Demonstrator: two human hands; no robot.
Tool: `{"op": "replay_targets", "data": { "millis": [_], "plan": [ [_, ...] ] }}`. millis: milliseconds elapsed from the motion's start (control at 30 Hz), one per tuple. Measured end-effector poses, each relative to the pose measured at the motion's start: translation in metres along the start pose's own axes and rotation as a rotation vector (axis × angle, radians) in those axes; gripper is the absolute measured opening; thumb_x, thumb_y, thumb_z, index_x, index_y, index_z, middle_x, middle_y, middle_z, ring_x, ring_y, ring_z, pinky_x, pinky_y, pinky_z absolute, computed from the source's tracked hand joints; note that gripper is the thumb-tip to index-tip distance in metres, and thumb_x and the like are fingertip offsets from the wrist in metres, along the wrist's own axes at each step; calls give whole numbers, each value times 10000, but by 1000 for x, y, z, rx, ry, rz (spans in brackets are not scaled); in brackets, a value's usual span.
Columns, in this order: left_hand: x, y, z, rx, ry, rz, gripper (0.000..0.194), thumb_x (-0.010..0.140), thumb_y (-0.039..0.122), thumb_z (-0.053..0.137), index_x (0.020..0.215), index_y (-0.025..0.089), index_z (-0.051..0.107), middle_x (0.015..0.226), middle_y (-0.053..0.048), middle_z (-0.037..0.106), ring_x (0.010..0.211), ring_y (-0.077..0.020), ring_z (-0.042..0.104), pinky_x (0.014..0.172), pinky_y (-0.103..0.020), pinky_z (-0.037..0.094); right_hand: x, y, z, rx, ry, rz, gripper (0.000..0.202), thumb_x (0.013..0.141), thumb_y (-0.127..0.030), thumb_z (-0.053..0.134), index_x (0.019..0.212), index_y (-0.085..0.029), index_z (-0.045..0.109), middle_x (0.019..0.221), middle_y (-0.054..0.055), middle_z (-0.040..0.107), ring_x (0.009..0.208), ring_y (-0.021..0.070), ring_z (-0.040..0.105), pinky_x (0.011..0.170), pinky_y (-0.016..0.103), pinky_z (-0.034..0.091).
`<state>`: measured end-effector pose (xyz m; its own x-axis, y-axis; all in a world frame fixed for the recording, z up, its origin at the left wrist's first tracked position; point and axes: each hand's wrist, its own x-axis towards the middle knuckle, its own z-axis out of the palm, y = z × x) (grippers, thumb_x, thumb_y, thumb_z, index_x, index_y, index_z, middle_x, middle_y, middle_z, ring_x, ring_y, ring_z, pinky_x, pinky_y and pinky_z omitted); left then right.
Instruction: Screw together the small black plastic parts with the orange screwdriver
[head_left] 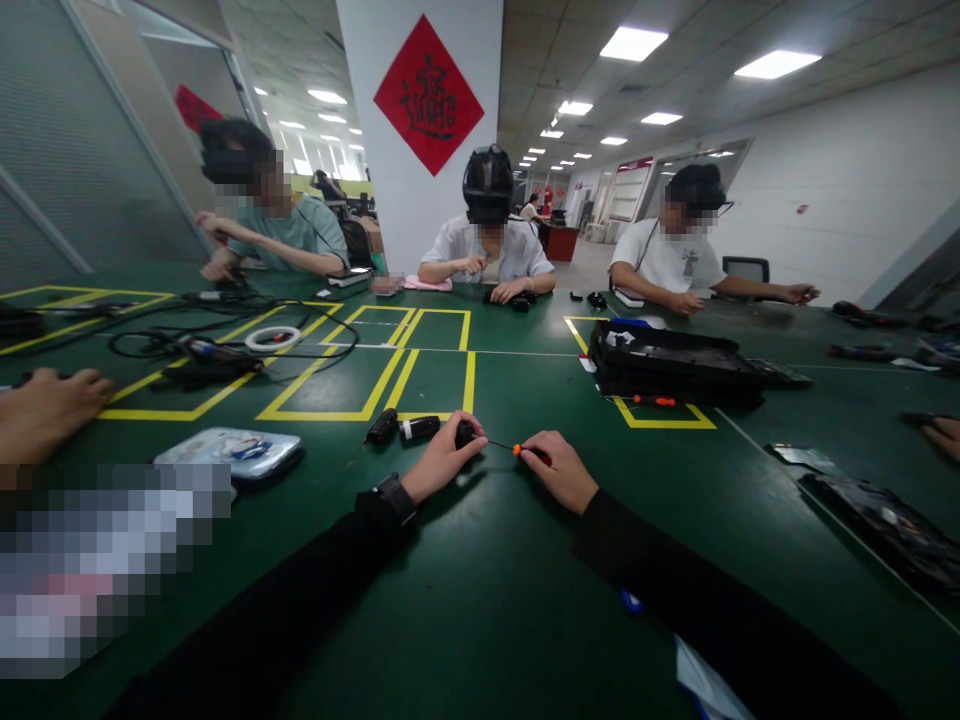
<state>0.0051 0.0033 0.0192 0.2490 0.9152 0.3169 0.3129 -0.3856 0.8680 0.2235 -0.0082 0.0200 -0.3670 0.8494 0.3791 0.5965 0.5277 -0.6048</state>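
My left hand (pixel 439 462) is closed around a small rounded black part (pixel 465 433), mostly covered by the fingers. A screwdriver (pixel 517 450) with an orange and black handle is pinched in my right hand (pixel 564 474). Its thin shaft points left at the black part; whether the tip touches it I cannot tell. Just left of my left hand lie a black-and-white cylindrical piece (pixel 419 428) and a black piece (pixel 382 428) with fine wires at its end. Both hands are low over the green table (pixel 480 620).
A black tray-like housing (pixel 667 362) stands ahead right, an orange screwdriver (pixel 654 401) by it. Cables and a white ring (pixel 272 338) lie left, beyond a phone (pixel 247 450). An opened black device (pixel 885 520) is at right. A co-worker's hand (pixel 56 412) rests left; people sit opposite.
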Motion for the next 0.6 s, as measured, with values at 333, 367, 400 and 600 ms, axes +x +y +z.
{"op": "replay_targets", "data": {
  "millis": [333, 367, 400, 600],
  "plan": [
    [0, -2, -1, -24, 5, -5, 227, 765, 335, 559, 927, 195, 482, 896, -5, 558, 856, -143, 533, 825, -306, 409, -3, 5, 3, 98, 18, 63, 183, 755, -261, 602, 928, -202, 588, 868, 23, 617, 819, 153, 569, 775, 307, 433],
    [0, -3, -1, -24, 8, -6, 228, 766, 338, 558, 928, 195, 482, 897, -6, 559, 857, -143, 533, 823, -304, 409, -3, 6, 3, 100, 20, 63, 182, 752, -259, 604, 925, -203, 588, 865, 23, 619, 819, 153, 571, 774, 308, 433],
    [0, -2, -1, -23, 9, -7, 228, 768, 340, 556, 929, 195, 484, 900, -7, 560, 857, -143, 533, 819, -303, 410, -3, 6, 3, 102, 21, 63, 182, 749, -258, 606, 922, -203, 589, 863, 23, 620, 820, 154, 572, 774, 308, 434],
    [0, 0, 0, 6, 0, 4, 220, 767, 338, 554, 921, 190, 498, 894, -10, 565, 844, -144, 535, 814, -298, 411, -3, 3, 1, 125, 27, 63, 177, 737, -241, 604, 909, -202, 596, 853, 19, 625, 810, 148, 578, 759, 296, 439]
  ]
}}
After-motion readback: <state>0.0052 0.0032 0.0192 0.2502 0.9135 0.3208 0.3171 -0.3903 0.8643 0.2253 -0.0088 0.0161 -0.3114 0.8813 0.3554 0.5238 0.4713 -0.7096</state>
